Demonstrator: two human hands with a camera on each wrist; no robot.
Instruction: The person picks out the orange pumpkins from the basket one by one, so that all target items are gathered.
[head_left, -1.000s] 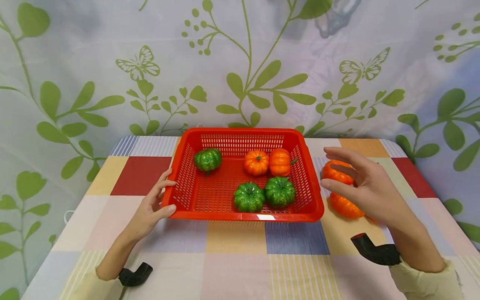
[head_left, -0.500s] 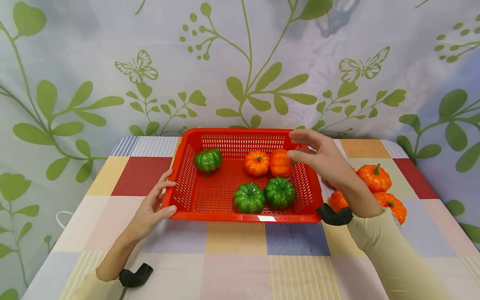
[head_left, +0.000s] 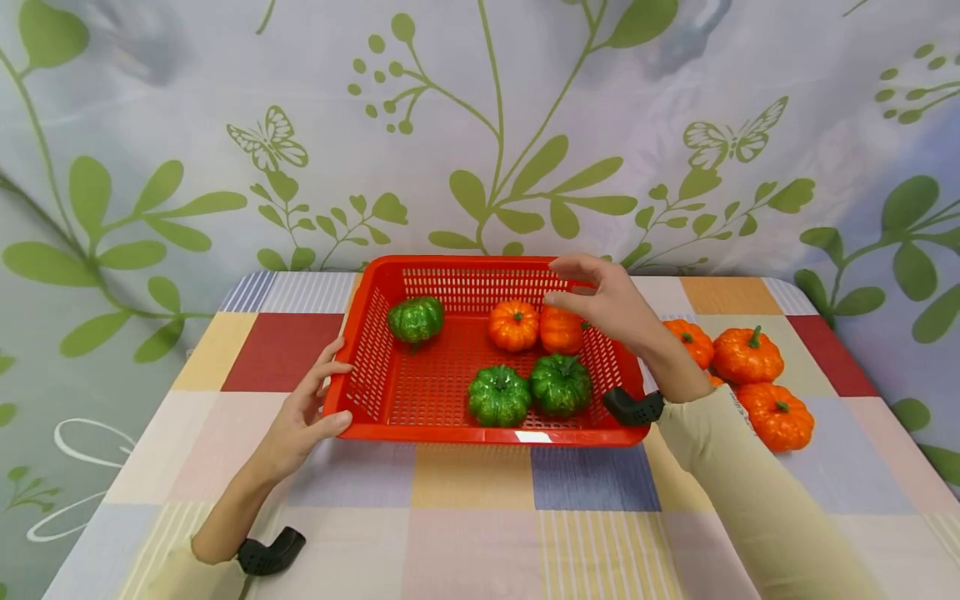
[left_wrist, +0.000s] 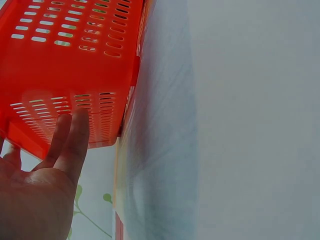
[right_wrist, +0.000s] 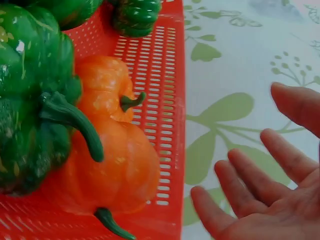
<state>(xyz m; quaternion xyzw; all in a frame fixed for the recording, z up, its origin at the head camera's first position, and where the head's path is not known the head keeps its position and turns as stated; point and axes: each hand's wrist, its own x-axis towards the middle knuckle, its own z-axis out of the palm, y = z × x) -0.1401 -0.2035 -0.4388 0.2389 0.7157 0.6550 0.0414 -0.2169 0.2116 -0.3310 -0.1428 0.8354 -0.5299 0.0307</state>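
My left hand [head_left: 294, 425] rests on the left front corner of a red slotted plastic basket [head_left: 442, 432]. In the left wrist view, straight fingers [left_wrist: 75, 142] lie along its outer wall. Over the basket's right back rim hovers my right hand [head_left: 603, 304], its fingers loosely bent and nothing between them. Partly covered below it is an orange mini pumpkin [head_left: 558, 332], beside another orange pumpkin [head_left: 513, 326]. Two green pumpkins [head_left: 498, 396] sit near the front wall, and a third green pumpkin [head_left: 416, 320] lies at the back left.
Several orange pumpkins [head_left: 747, 356] are grouped on the table to the right of the basket, partly behind my right forearm. A patchwork-patterned cloth [head_left: 472, 542] covers the table. A leaf-printed curtain [head_left: 337, 125] hangs right behind its back edge.
My right hand has moved left, from above the loose orange pumpkins to above the basket's right end. My left hand, the basket and the pumpkins in it have stayed put.
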